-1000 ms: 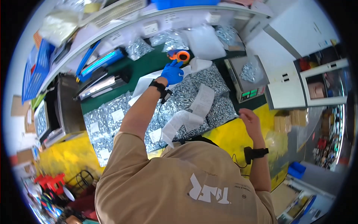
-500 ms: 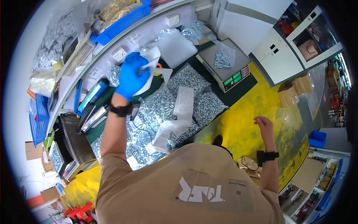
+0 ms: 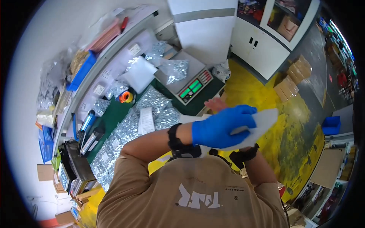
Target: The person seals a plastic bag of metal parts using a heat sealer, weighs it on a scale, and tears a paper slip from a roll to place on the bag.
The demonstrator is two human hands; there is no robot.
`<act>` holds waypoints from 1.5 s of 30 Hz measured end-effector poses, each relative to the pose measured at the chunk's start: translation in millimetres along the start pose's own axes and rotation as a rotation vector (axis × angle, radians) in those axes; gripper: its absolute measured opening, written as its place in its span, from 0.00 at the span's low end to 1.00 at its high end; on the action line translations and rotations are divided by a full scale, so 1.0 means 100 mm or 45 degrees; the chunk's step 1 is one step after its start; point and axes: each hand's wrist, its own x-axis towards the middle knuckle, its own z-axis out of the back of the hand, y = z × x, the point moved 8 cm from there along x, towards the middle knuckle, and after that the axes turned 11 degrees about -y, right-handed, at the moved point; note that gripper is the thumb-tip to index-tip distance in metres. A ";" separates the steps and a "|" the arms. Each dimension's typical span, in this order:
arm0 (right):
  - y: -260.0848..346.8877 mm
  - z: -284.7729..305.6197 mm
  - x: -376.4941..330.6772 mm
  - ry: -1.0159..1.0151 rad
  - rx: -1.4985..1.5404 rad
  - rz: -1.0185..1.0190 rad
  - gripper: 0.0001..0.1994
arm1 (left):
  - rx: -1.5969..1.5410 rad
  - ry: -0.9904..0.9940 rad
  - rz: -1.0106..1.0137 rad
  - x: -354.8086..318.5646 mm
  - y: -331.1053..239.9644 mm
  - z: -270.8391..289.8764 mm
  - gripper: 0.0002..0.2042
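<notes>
My left hand (image 3: 224,127), in a blue glove, is closed on a thin white sheet (image 3: 267,121) in front of my body. Whether the sheet is paper or plastic I cannot tell. Just beyond the glove show the blurred, outstretched fingers of my bare right hand (image 3: 216,104). The glove and sheet cover the rest of that hand. To the left, large clear bags of small metal parts (image 3: 123,131) lie on the green bench top, with a printed paper slip (image 3: 146,121) over them.
A weighing scale (image 3: 190,81) with green displays carries a small bag of metal parts (image 3: 178,70). Orange tape rolls (image 3: 126,97) and a stack of white sheets (image 3: 139,74) lie near the wall. White cabinets (image 3: 260,49) and cartons (image 3: 287,88) stand beyond the yellow floor.
My left hand has swung right from the back of the bench, bringing the white sheet in front of me. My right hand has come inward to meet it. The view has turned rightward.
</notes>
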 end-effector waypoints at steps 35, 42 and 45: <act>-1.05 5.85 -0.56 -1.593 1.021 -0.426 0.07 | -1.239 -0.263 1.280 2.24 3.92 -2.31 0.24; -1.54 6.88 0.08 -1.839 0.833 -0.526 0.08 | -0.802 0.184 1.397 2.78 4.54 -2.25 0.20; -2.23 7.18 0.32 -1.839 0.693 -0.618 0.08 | -0.478 -0.113 1.158 3.11 5.03 -2.11 0.17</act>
